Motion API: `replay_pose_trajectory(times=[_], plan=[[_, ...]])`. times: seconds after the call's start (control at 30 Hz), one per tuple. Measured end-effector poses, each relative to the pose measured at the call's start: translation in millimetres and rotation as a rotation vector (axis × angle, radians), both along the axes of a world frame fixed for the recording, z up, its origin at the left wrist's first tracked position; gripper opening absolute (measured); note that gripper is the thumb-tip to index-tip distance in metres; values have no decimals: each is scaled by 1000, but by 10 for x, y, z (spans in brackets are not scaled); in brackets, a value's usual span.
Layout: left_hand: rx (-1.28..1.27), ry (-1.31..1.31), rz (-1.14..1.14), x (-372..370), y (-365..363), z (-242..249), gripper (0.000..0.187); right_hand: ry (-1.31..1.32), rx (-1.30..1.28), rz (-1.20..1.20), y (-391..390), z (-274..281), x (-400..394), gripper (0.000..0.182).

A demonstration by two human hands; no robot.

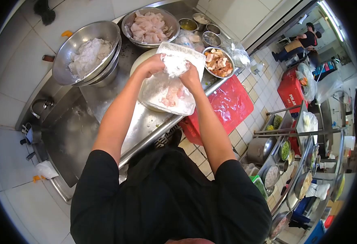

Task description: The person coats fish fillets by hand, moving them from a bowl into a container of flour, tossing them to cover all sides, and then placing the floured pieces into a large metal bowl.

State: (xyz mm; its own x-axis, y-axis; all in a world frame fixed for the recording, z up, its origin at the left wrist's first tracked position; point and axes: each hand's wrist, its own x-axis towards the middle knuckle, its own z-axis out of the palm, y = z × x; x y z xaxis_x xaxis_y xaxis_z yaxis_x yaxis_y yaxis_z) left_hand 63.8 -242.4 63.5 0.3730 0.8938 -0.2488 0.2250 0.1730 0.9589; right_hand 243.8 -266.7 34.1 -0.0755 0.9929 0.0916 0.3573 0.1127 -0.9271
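A white rectangular tub (pixel 149 94) holds white flour and pale raw meat pieces (pixel 172 95). My left hand (pixel 153 66) reaches into its far left part, fingers curled against a flour-coated lump (pixel 174 64). From the other side my right hand (pixel 191 76) grips the same lump, its fingertips partly buried in white powder. The lump looks like floured meat, but the powder hides its shape. Under the tub is a round pale container (pixel 134 69). Beyond it, a steel bowl (pixel 125 25) is heaped with pale raw meat slices (pixel 150 27).
At left, stacked steel bowls (pixel 61 65) hold a floury white mass (pixel 90 57). A bowl of brown-and-white chunks (pixel 219 63) sits at the counter's right edge, near small steel bowls (pixel 211 39). The sink (pixel 70 134) is at left, a red cooler (pixel 231 103) below right. Another person (pixel 306 40) is farther off.
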Motion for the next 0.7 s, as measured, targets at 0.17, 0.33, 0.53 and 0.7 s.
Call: replay_pose_trajectory(times=[0.17, 0.33, 0.53, 0.7], plan=[[-19, 193, -9, -113, -344, -174, 59, -320, -83, 65, -397, -16, 143, 75], [-21, 275, 292, 229, -652, -701, 80, -583, 62, -143, -672, -791, -107, 86], [-237, -333, 217, 246, -432, -803, 62, 19, 18, -83, -420, -449, -130, 58], [-251, 218, 108, 21, -246, -523, 44, -334, 172, -151, -69, -221, 48, 47]])
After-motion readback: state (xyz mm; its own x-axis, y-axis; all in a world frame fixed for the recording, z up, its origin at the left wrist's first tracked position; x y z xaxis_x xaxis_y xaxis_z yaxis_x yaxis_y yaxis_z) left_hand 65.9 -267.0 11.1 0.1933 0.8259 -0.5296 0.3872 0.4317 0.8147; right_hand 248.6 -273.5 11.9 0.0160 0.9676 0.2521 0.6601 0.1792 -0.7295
